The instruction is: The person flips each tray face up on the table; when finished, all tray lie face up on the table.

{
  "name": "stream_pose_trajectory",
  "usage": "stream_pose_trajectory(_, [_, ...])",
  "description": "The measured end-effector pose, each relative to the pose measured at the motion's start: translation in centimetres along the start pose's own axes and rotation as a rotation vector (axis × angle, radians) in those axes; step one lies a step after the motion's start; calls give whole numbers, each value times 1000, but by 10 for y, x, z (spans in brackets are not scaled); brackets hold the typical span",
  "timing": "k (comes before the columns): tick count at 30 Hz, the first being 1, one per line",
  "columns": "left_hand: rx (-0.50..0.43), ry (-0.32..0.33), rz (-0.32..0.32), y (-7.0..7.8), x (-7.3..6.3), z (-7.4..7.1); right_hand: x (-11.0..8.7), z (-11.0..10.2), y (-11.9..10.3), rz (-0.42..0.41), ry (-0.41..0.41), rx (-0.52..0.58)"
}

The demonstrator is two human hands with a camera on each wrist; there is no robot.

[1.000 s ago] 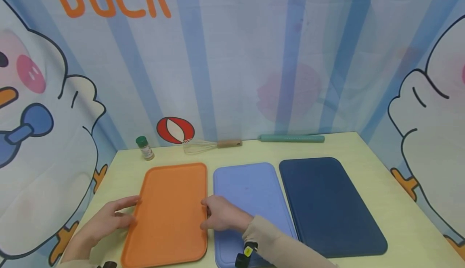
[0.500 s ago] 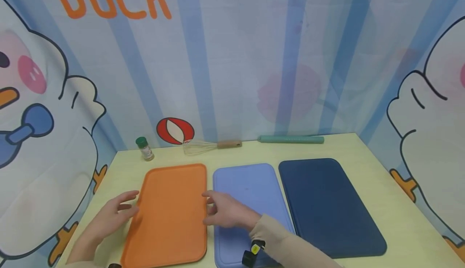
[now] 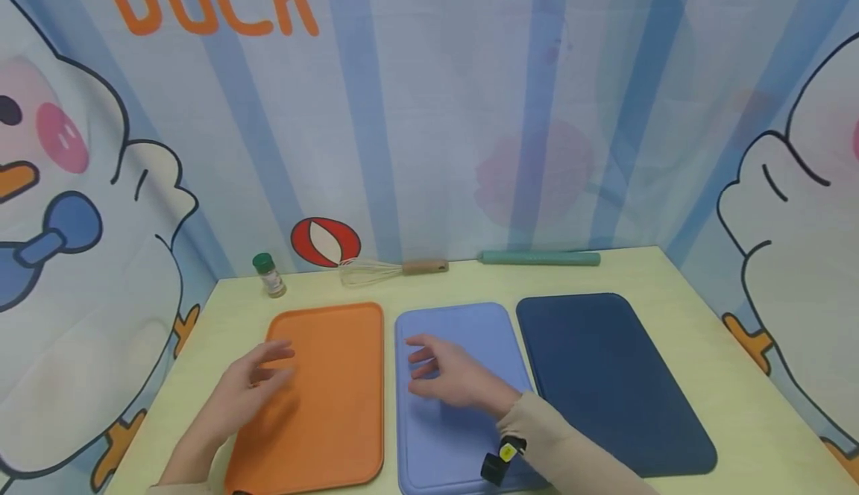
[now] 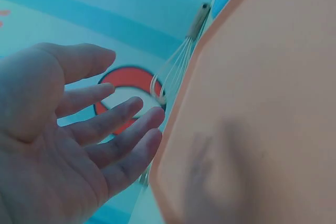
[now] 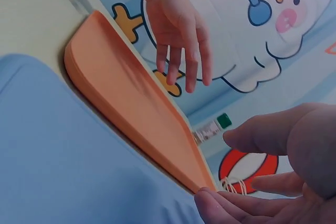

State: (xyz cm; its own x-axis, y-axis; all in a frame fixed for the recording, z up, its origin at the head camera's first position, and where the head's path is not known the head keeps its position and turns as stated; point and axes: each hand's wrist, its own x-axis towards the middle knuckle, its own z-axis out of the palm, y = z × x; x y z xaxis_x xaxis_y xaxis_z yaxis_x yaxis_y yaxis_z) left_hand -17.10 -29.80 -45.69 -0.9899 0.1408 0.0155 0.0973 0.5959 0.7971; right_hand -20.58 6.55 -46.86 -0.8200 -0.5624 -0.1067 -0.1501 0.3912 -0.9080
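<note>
My left hand [image 3: 244,391] hovers over the left side of an orange tray [image 3: 335,398], fingers loosely spread and holding nothing; its shadow falls on the tray. In the left wrist view the left palm [image 4: 58,166] shows with relaxed fingers beside the tray's edge. My right hand [image 3: 452,372] is above a light blue tray [image 3: 463,323], fingers relaxed and apart with nothing between them. The right wrist view shows the right hand's fingers [image 5: 262,135] close over the blue tray, and the left hand [image 5: 181,30] beyond the orange tray. A dark navy tray [image 3: 611,383] lies to the right.
Along the table's back stand a green-capped spice jar [image 3: 270,275], a whisk [image 3: 396,270] and a green rolling pin [image 3: 540,258]. A printed curtain [image 3: 436,107] rises behind the pale yellow table [image 3: 678,309]. The three trays lie side by side.
Both hands were at the orange tray's sides; they have come away from its edges and lifted. The left hand moved right over the tray, the right hand moved right over the light blue tray.
</note>
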Motion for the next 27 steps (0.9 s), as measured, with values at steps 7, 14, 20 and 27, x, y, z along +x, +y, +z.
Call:
stream_pose_trajectory(7, [-54,-32,38,15,7,24,-17,-27,17,-16,76,5])
stream_pose_trajectory(14, [-155,-80,94,26,8,45,-35,-50,27,-6,133,-44])
stream_pose_trajectory(20, [-184,-133,50,38,9,65,-54,-67,43,-24,196,-116])
stream_pose_trajectory(27, [-233,-210,90,51,19,83,-73,-83,55,-7,247,-107])
